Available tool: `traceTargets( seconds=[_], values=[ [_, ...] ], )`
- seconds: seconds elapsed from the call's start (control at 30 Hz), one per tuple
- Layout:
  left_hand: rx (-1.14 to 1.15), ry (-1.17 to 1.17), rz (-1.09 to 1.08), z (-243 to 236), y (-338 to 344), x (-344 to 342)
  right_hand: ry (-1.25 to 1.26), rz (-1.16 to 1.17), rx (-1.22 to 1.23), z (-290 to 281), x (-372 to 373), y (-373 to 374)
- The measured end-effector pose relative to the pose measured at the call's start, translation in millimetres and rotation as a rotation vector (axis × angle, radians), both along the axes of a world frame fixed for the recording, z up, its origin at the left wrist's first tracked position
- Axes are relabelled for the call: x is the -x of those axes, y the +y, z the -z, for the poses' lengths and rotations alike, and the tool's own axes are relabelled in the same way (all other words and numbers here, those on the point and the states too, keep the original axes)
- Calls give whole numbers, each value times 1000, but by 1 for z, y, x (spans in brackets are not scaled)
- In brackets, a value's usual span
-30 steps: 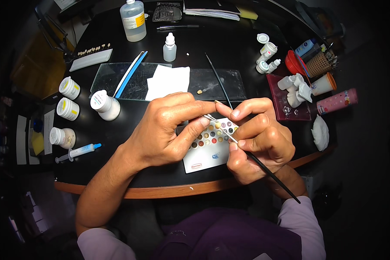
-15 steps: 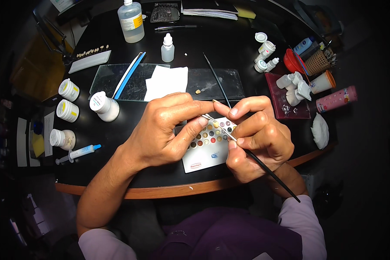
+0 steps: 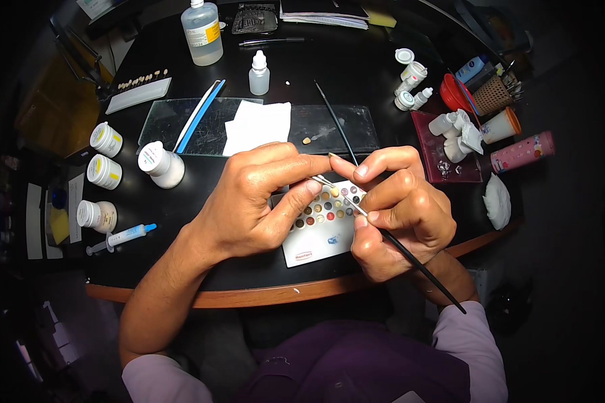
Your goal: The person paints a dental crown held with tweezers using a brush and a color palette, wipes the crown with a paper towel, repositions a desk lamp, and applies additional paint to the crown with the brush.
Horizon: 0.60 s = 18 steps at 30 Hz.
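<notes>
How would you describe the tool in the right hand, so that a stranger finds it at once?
At the front of the black table, the person's right hand partly hides a white card with coloured dots. It grips a slim black-handled tool slanting toward the lower right. Unlike the similar dark stick lying farther back, this tool is held.
</notes>
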<state>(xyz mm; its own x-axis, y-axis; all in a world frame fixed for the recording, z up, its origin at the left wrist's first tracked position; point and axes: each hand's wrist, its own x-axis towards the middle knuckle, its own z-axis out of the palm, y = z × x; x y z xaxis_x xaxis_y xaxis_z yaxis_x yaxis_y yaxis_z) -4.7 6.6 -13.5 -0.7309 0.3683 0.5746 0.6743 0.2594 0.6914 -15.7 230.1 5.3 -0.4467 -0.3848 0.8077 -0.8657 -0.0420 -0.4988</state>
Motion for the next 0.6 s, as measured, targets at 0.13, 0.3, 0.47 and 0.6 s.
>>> traceTargets(
  seconds=[0.13,0.3,0.47,0.6],
  values=[
    [4,-18,-3,3,-1,0,-4,1,12,0,-1,0],
    [0,-5,-2,4,0,0,-10,7,9,-1,-2,-1],
    [7,-18,-2,0,0,-1,-5,-1,4,0,-2,0],
    [22,-31,-12,-1,-1,-2,-8,-8,-25,-1,-2,0]
  ],
)
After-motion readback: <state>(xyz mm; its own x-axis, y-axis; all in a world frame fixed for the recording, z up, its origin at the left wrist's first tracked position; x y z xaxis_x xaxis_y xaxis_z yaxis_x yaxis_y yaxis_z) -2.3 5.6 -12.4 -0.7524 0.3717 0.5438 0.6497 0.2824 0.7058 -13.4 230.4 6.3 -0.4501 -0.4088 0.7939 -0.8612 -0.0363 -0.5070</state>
